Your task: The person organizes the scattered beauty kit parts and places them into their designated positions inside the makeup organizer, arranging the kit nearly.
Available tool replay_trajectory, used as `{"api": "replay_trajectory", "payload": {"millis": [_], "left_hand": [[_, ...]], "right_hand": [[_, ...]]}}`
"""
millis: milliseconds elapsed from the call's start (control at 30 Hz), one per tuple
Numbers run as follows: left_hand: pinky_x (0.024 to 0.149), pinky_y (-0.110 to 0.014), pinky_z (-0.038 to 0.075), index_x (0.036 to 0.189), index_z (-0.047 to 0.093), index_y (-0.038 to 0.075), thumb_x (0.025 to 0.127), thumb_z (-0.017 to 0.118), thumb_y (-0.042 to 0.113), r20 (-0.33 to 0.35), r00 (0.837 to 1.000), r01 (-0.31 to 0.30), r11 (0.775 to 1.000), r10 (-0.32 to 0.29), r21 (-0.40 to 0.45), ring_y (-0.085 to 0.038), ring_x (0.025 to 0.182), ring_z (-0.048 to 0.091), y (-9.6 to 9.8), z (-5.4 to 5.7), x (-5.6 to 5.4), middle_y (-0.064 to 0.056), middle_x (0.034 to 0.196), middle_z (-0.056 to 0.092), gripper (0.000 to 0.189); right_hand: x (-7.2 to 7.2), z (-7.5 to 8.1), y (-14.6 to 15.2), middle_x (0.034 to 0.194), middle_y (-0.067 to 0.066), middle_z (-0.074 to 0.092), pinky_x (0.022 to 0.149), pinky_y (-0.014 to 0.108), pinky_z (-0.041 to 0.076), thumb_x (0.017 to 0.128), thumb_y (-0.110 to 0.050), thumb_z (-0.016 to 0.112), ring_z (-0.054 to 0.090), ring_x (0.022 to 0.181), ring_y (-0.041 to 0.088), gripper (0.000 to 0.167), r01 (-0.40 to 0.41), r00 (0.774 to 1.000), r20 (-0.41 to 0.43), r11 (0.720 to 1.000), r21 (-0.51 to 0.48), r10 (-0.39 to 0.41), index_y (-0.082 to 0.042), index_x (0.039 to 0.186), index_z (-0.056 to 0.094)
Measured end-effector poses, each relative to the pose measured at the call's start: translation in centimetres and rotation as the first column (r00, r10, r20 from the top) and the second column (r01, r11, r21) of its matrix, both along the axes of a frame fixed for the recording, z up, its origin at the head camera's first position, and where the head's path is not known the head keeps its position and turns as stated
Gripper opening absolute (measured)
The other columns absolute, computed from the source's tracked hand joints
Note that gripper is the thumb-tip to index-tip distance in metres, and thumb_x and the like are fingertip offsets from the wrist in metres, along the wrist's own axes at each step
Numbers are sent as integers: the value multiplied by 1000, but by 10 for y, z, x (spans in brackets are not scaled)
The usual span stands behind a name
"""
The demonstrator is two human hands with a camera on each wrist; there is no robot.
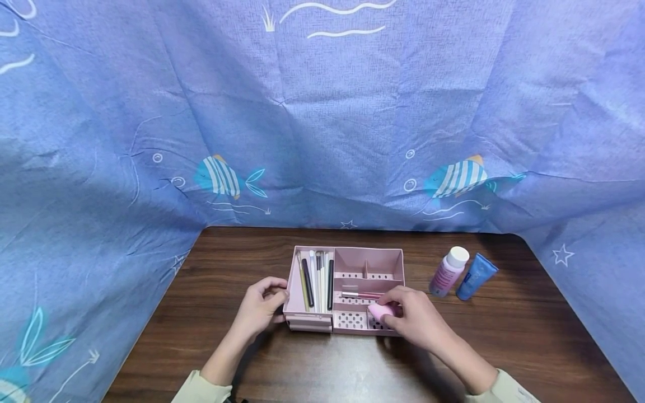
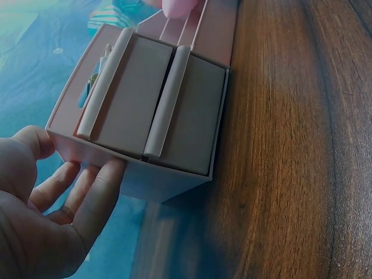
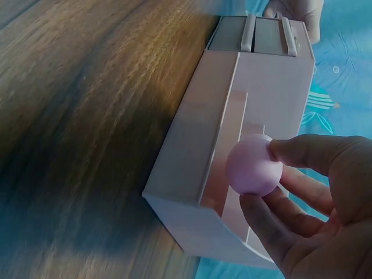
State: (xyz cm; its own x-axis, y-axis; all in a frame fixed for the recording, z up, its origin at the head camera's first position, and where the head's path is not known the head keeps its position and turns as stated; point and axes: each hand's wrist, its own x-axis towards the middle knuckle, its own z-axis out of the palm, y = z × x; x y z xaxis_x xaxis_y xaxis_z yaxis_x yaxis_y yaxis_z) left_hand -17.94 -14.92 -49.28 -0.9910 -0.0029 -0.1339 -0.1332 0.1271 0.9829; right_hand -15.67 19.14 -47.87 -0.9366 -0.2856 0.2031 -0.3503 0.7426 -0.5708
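Observation:
My right hand (image 1: 415, 316) pinches a pink makeup sponge (image 3: 254, 164) between thumb and fingers. It holds the sponge over the front right compartment of a pink desk organizer (image 1: 370, 331). My left hand (image 1: 259, 305) touches the organizer's left side wall with its fingertips, close to the front corner. Makeup brushes (image 1: 317, 280) and dark pencil-like sticks stand leaning in the tall left compartment. A slim red tube with a clear end (image 1: 360, 294) lies across the middle right compartment. Two small drawers (image 2: 131, 96) with bar handles show at the left end of the organizer's front.
To the right of the organizer stand a pink bottle with a white cap (image 1: 448, 271) and a blue squeeze tube (image 1: 476, 277). The dark wooden table (image 1: 221, 252) meets a blue fish-patterned cloth (image 1: 322, 140) at the back and sides.

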Motion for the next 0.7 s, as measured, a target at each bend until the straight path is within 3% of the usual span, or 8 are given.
{"api": "replay_trajectory", "payload": {"millis": [700], "left_hand": [[60, -43, 67, 112, 69, -1, 91, 66, 0, 0, 1000, -2, 1000, 2, -7, -16, 79, 63, -1, -2, -1, -11, 92, 62, 21]], "right_hand": [[-7, -19, -30, 93, -7, 73, 74, 28, 57, 78, -13, 85, 65, 83, 10, 18, -93, 995, -29, 995, 19, 94, -17, 94, 78]]}}
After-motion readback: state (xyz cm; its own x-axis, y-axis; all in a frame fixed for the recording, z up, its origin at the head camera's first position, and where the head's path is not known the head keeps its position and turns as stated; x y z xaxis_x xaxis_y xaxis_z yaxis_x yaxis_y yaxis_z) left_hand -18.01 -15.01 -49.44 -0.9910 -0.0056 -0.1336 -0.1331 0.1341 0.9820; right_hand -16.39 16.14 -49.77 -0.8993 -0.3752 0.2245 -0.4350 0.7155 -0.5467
